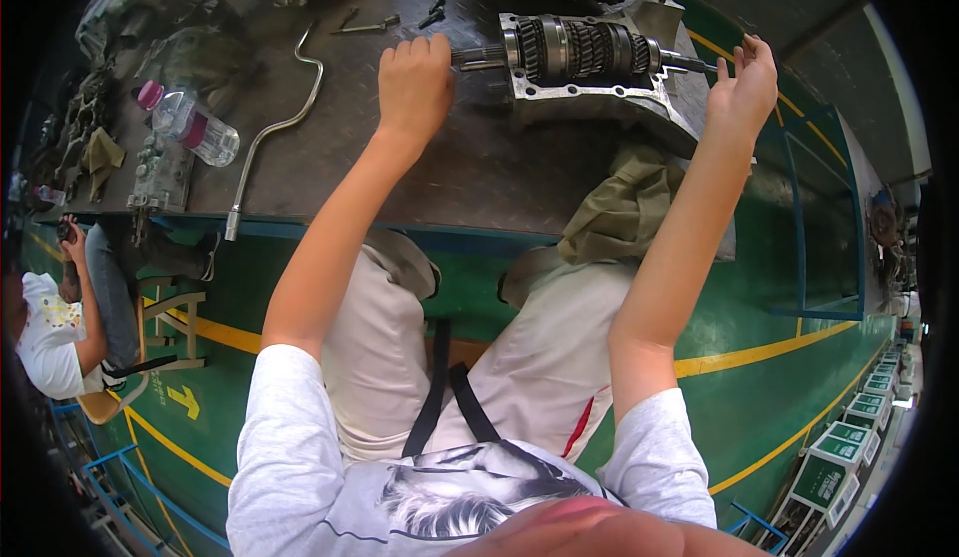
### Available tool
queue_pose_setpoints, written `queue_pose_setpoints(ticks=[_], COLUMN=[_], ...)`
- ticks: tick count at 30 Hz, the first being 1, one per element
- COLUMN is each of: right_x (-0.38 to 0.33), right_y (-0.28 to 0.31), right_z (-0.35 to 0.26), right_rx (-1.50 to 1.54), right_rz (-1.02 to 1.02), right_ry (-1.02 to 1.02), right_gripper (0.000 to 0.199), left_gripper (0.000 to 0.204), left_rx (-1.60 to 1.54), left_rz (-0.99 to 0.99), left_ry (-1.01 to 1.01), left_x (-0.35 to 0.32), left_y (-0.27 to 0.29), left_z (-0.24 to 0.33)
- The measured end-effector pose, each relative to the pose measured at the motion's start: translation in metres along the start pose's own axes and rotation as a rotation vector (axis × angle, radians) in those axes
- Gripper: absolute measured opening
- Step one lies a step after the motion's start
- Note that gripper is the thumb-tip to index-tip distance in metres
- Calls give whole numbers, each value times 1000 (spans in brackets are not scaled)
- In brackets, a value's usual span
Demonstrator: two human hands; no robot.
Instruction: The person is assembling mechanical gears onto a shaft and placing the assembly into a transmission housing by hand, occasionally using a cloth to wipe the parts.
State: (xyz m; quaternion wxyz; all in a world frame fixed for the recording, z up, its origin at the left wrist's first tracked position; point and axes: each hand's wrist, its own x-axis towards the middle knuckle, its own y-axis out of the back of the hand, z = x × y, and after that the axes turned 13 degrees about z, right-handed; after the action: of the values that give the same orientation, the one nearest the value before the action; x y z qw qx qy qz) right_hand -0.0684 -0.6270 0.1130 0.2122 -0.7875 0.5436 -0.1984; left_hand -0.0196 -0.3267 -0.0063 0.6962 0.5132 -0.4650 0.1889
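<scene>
Gear shaft assembly (584, 49): a row of toothed gears on one shaft, seated in an open grey gearbox housing (599, 97) on the dark tread-plate workbench (470, 172), toward its far right part.
Long axis: runs left to right across the view, a bare shaft end projecting at each side of the housing.
Left hand (415, 82): clenched into a fist at the left shaft end (478, 55), knuckles up; whether the fingers wrap the shaft itself cannot be told.
Right hand (744, 82): fingers spread and raised, fingertips touching the thin right shaft end (689, 60), not closed on it.
Nearer hand: both sit at the shaft, one per end.
Edges: the housing stands near the bench's right corner; an olive rag (624, 207) hangs over the front edge just below it.
Open room: bare plate lies left of the fist, up to a bent steel crank handle (275, 127) and a plastic bottle (190, 122).
Bystander: a seated person (50, 327) at far left, well apart.
</scene>
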Motion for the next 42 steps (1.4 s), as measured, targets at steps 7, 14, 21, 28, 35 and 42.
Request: queue_pose_setpoints(ticks=[7,14,21,28,35,42], right_x=[-38,-32,-62,-61,-66,-73], right_y=[-17,-12,-15,-16,-16,-20], right_z=[13,26,34,37,35,46], right_rx=[-76,-575,-688,-783,-838,-908], right_rz=[-178,-534,-981,-1073,-1088,-1101], right_ry=[44,474,676,714,642,689], right_gripper=[23,22,26,28,27,31], left_gripper=[23,30,15,15,25,42], left_rx=[0,-54,-12,-84,-46,-85], left_rz=[-591,-734,-163,237,172,205], left_ry=[161,235,119,-43,-14,-37], left_x=[41,50,8,-6,-15,-22], left_y=[11,10,-9,-6,-6,-3], left_z=[-9,-8,-8,1,7,8])
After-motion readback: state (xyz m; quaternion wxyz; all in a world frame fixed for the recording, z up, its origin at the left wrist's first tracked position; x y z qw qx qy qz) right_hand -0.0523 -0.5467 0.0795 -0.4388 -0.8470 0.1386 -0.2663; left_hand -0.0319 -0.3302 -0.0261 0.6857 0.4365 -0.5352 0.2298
